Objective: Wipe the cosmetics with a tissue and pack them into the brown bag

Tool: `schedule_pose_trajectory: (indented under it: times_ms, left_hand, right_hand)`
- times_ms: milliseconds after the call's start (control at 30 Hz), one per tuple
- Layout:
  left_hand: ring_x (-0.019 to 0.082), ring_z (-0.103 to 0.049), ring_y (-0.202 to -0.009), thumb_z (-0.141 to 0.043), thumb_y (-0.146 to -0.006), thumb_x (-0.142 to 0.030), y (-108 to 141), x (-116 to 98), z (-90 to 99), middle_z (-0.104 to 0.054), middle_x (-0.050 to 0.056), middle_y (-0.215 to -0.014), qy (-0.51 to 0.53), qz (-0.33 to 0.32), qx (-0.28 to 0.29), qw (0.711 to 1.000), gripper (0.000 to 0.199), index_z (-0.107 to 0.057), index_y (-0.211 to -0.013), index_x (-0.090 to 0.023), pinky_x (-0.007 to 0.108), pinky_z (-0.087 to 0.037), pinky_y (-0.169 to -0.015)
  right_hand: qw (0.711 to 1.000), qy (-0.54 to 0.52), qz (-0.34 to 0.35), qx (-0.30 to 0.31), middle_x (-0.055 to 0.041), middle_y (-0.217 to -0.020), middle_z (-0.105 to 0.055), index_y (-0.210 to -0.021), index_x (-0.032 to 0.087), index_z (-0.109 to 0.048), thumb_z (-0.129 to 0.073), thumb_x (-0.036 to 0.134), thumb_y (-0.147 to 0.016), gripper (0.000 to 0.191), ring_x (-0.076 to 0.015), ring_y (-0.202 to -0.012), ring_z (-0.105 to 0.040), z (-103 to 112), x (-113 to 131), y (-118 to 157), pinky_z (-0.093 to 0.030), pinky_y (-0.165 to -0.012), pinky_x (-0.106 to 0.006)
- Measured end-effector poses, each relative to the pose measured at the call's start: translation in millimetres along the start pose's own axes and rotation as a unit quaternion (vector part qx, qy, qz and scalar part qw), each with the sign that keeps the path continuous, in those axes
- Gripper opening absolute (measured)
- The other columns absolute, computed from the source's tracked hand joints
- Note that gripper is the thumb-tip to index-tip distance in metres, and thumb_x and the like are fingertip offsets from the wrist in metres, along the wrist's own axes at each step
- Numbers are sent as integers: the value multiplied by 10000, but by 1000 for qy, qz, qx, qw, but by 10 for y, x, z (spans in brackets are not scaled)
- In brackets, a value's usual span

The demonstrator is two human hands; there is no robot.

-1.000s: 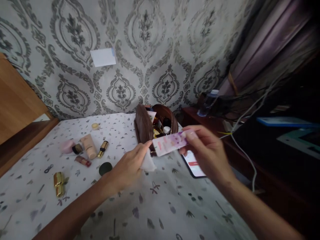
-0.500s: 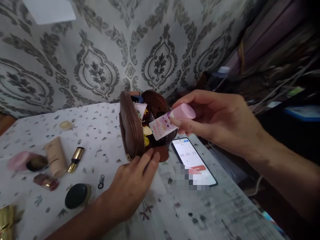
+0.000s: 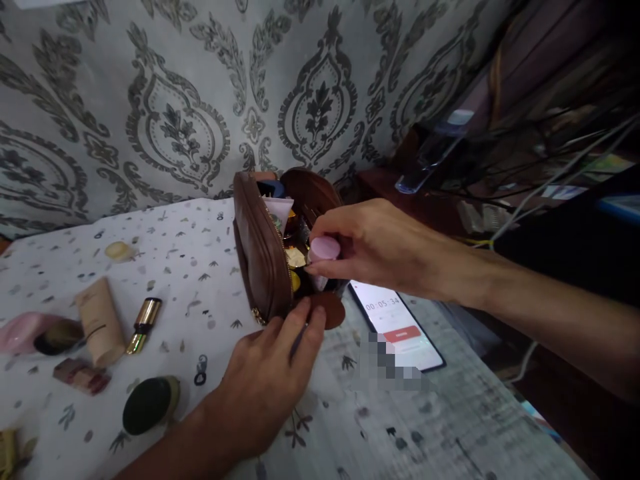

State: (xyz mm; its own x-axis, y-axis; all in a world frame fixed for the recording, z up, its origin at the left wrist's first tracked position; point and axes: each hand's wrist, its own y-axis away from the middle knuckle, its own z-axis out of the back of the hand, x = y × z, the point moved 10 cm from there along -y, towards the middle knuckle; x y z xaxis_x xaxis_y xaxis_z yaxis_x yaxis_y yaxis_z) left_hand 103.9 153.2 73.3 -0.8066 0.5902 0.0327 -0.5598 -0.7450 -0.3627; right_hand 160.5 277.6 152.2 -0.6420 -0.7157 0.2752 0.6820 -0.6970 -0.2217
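Note:
A brown makeup bag stands unzipped on the cloth, with several items inside, among them a pale pink tube and something gold. My right hand is closed around a small tube with a pink cap, its body lowered into the bag's mouth and mostly hidden. At the near end, the fingers of my left hand hold the bag by its brown end flap; the thumb is out of sight.
Right of the bag lies a phone showing a timer. Left on the cloth are a beige tube, a gold lipstick, a dark round compact, a pink-handled brush and a small reddish case. A bottle and cables are behind right.
My right hand has moved left and down, bringing the pink-capped tube from above the bag into its opening. My left hand stays at the bag's near end. The view has shifted slightly.

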Motion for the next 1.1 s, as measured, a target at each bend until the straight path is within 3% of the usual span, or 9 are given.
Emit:
schedule_pose_trajectory:
  times_ms: [167,400,567,833,1100]
  left_hand:
    - [216,-690,-907,-429,-793,-8,-1,1,19,-591,175,-1374,-1,-9,-8,1000,654,-417,-1441,-96,296,-580,-592]
    - [224,-687,-913,-465,-786,-16,0,8,-4,-561,187,-1407,4,-1,2,1000,713,-349,-1485,-93,303,-566,-607]
    - [220,-683,-900,-427,-760,15,-5,-9,18,-574,188,-1396,-10,-17,4,1000,670,-422,-1425,-69,292,-548,-588]
    - [211,-680,-899,-451,-736,25,4,9,-20,-558,170,-1418,-12,-5,9,1000,702,-423,-1426,-101,282,-549,-585]
    - [218,-692,-888,-435,-691,44,-9,6,-13,-561,171,-1420,-28,-10,16,999,747,-411,-1428,-77,295,-561,-571]
  right_hand:
    - [994,107,-17,29,-8,-704,-599,-718,169,-649,-705,397,-819,256,-117,-606,-506,-134,30,8,-238,-541,-270]
    - [969,237,37,62,-103,-947,-631,-888,130,-694,-533,353,-956,283,-136,-654,-534,-206,193,39,-213,-525,-289]
    - [975,207,43,60,-76,-860,-615,-839,127,-678,-484,339,-971,316,-117,-618,-491,-205,159,40,-232,-530,-282]
    - [994,110,-19,15,-33,-793,-595,-769,149,-647,-521,327,-938,276,-109,-624,-481,-147,37,79,-248,-550,-268]
    - [986,164,12,2,-36,-766,-593,-775,153,-636,-590,347,-919,246,-137,-659,-502,-169,145,114,-238,-551,-273]
